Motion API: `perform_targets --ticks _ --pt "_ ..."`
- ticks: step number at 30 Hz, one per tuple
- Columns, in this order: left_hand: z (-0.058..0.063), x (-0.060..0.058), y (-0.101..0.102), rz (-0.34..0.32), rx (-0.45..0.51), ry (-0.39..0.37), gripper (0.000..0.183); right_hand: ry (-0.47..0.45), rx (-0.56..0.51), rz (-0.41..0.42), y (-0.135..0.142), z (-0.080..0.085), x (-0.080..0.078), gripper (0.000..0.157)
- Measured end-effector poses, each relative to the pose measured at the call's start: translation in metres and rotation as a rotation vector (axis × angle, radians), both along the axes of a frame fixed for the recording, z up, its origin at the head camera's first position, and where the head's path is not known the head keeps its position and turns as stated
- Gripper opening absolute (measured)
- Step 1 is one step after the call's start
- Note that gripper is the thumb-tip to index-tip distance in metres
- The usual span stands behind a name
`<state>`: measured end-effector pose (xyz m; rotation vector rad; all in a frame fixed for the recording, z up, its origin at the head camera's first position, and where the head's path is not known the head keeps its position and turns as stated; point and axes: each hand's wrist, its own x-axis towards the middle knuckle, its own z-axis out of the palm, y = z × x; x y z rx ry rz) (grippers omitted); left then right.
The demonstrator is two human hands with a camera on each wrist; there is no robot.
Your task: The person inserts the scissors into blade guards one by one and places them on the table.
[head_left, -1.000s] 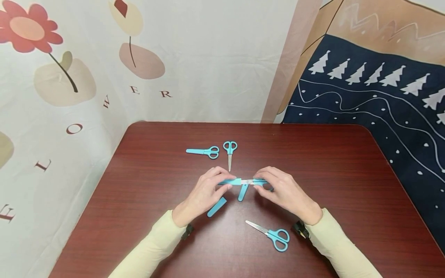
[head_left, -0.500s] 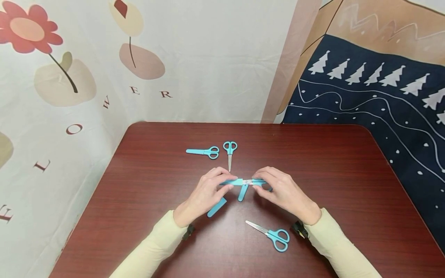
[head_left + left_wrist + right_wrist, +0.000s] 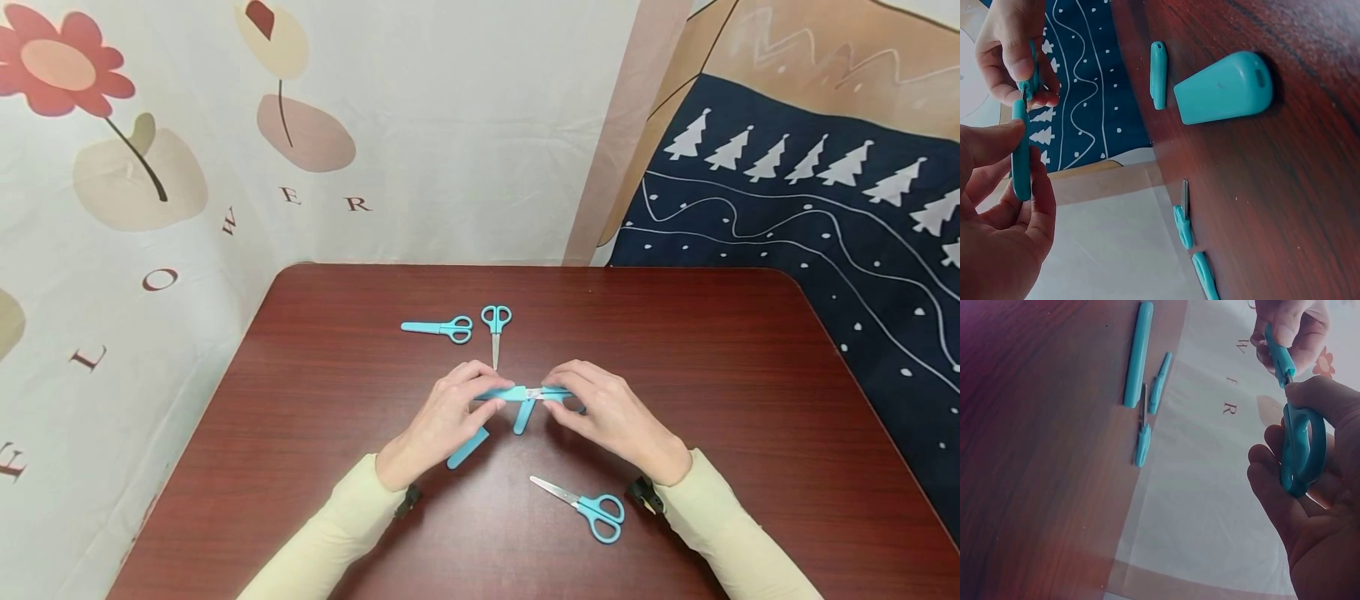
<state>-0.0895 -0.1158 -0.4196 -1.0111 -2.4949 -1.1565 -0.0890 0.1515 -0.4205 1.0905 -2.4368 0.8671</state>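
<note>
Between thumb and fingers, my left hand pinches a light-blue blade cover in front of me. From the other side my right hand grips the light-blue handles of a pair of scissors. The blades point left into the cover's mouth, and a short stretch of bare metal shows between cover and handles. Below this gap lies a loose blade cover on the table. A second loose cover rests beside my left hand. The fingers partly hide the held handles.
Uncovered scissors and covered scissors lie at the back of the brown table. Nearer the front, another uncovered pair of scissors points its blades to the left. Printed cloths hang behind the table.
The hands have come slightly closer together: the cover moves a little right, the scissors a little left. Less bare blade shows between them. The things on the table stay put.
</note>
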Motion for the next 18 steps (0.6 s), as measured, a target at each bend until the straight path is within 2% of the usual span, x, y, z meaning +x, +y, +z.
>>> perform_targets --ticks 18 --pt "-0.0016 -0.0003 0.0008 0.003 -0.008 -0.006 0.024 0.023 0.019 0.005 -0.0010 0.0001 -0.0012 0.028"
